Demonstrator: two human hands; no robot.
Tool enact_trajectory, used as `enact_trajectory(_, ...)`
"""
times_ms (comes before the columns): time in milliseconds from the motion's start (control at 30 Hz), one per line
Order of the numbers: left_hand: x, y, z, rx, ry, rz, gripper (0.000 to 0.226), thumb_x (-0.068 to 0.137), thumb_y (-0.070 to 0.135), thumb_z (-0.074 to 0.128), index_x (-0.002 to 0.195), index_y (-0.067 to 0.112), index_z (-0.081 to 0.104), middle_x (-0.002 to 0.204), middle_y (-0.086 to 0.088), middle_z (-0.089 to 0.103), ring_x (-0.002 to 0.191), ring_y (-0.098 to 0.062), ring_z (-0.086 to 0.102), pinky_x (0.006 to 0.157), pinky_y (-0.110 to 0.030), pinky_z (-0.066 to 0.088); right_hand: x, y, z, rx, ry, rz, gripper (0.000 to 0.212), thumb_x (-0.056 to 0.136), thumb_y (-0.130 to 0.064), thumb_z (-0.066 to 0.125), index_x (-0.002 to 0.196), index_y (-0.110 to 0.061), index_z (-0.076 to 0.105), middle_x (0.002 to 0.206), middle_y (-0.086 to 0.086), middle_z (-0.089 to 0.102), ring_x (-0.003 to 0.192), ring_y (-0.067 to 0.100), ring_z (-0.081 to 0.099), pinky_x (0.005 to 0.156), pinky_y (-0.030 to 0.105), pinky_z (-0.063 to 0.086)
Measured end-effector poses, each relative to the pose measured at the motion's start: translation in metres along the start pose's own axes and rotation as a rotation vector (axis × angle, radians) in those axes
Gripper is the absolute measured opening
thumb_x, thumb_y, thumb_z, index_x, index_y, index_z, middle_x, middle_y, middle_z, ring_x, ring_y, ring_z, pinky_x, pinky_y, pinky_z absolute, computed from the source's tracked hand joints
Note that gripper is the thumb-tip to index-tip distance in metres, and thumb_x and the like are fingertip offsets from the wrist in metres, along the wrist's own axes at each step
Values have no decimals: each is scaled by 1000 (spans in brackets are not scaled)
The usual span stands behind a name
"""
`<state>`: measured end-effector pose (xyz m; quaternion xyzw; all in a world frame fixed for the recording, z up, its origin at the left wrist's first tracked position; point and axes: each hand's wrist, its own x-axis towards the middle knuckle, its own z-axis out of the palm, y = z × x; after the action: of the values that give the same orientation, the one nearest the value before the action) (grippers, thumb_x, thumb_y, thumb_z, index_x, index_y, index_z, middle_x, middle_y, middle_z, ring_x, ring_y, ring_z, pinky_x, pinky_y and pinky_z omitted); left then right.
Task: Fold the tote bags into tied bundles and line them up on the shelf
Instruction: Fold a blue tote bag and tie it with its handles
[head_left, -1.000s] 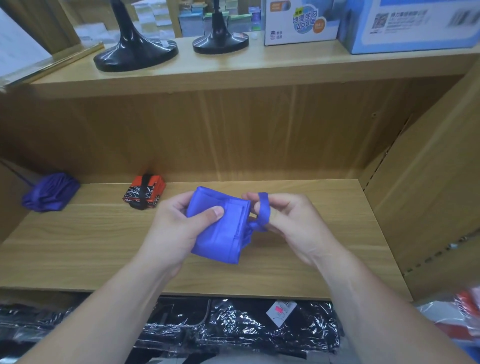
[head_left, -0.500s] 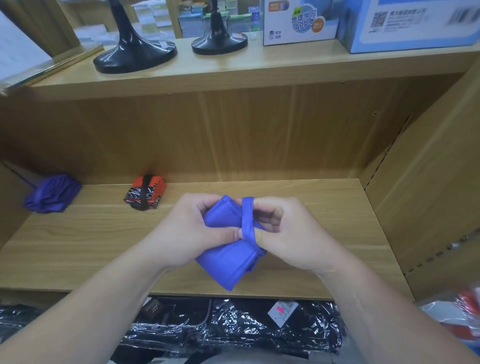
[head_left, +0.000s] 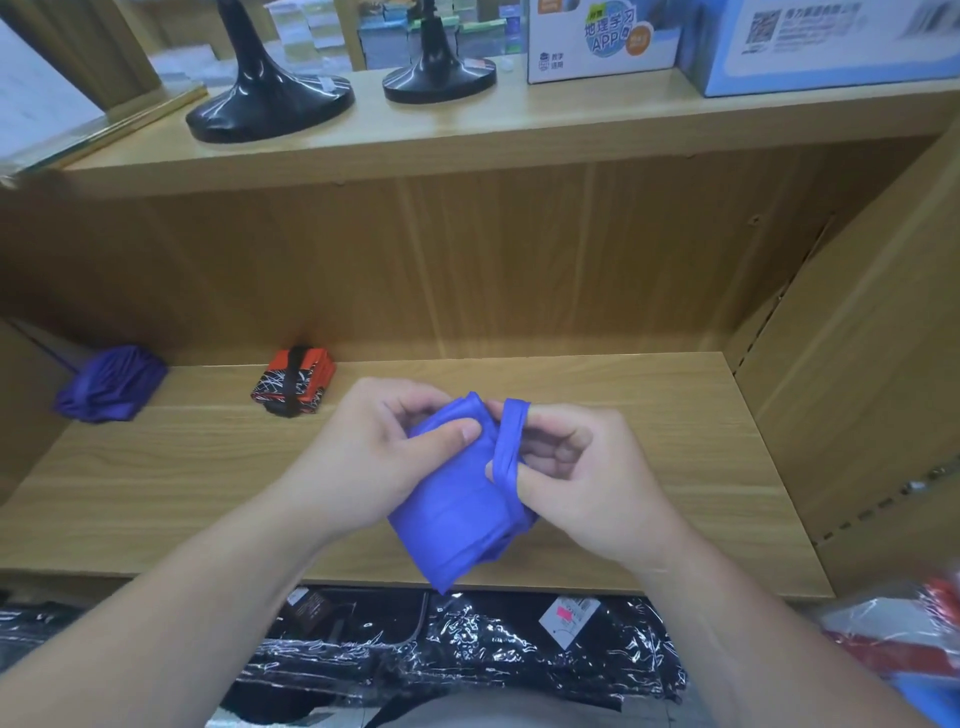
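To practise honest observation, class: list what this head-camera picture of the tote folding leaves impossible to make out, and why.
All in the head view:
The underside of the blue tote bag: covered by the left hand and right hand.
Whether the purple bundle is tied: shadowed and blurred.
The top of the black stand: cut off by the upper edge.
The print on the price tag: too small.

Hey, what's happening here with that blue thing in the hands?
A person is folding a blue tote bag over a wooden shelf. The left hand grips the folded bag, thumb on top, while the right hand pinches its strap, looped around the bag's right side. The bundle is not yet tied. Behind, an orange bundle sits strapped on the shelf, and a purple bag lies bunched at its left end.
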<state>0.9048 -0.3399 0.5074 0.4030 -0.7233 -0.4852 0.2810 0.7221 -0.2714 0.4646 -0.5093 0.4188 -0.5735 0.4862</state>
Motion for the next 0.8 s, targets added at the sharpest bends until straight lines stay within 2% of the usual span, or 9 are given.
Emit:
enact_trajectory(100, 3, 7, -3, 211, -51, 87, 25, 84, 29, 68, 76, 6, 72, 68, -13, 63, 59, -14, 53, 55, -31, 43, 3, 0, 2, 32, 25, 41, 34, 78, 1, 67, 107, -15, 75, 111, 4, 77, 107, 20, 72, 88, 35, 58)
enact_trajectory(167, 4, 11, -2, 326, -87, 168, 32, 87, 30, 65, 73, 1, 67, 65, -12, 59, 58, -20, 50, 53, -33, 40, 4, 1, 1, 32, 29, 67, 32, 78, 1, 65, 107, -7, 75, 108, 8, 77, 106, 25, 72, 88, 40, 58)
enact_trajectory(267, 1, 11, 1, 369, -88, 230, 39, 93, 34, 57, 72, 2, 63, 62, -9, 57, 58, -23, 48, 52, -34, 38, 2, -1, -3, 32, 40, 48, 33, 77, 2, 66, 104, -12, 78, 106, 8, 77, 104, 28, 73, 87, 44, 60)
enact_trajectory(333, -3, 11, 4, 302, -60, 222, 42, 93, 40, 49, 71, 6, 62, 61, -3, 55, 56, -16, 45, 52, -30, 36, -1, -2, -3, 6, 66, 12, 32, 75, 0, 66, 97, -19, 80, 102, 8, 78, 101, 30, 74, 86, 43, 61)
enact_trajectory(433, -6, 13, 12, 139, -53, 144, 34, 96, 33, 49, 81, 9, 67, 67, 1, 61, 62, -7, 50, 56, -25, 40, -4, -5, 0, -44, 160, -68, 27, 74, -2, 65, 85, -22, 80, 92, 4, 78, 87, 17, 74, 75, 32, 61)
enact_trajectory(500, -6, 15, 17, -47, -48, 59, 25, 95, 26, 53, 90, 11, 72, 77, 6, 70, 68, -7, 60, 61, -21, 47, -3, -6, 1, -105, 267, -145, 14, 71, -11, 65, 78, -14, 76, 78, 11, 73, 73, 14, 66, 64, 37, 55)
enact_trajectory(567, -4, 16, 21, -246, 9, -50, 19, 91, 24, 63, 94, 11, 76, 90, -3, 77, 78, -14, 69, 66, -25, 53, -2, -4, 3, -157, 365, -190, 7, 68, -14, 65, 72, -11, 70, 68, 16, 64, 64, 13, 56, 57, 39, 49)
enact_trajectory(700, 1, 18, 28, -489, 197, -216, 22, 75, 17, 80, 93, 6, 77, 92, -15, 76, 78, -22, 71, 71, -35, 54, -2, -5, 13, -89, 491, -174, 10, 68, -7, 69, 72, -15, 73, 68, 4, 71, 64, 9, 65, 60, 27, 54)
enact_trajectory(800, 1, 19, 35, -464, 302, -180, 10, 82, 8, 79, 87, 16, 78, 82, -15, 76, 71, -23, 69, 66, -36, 55, -1, -8, 13, -13, 544, -132, 22, 69, 5, 76, 71, -17, 71, 68, -5, 73, 64, 6, 69, 62, 17, 53)
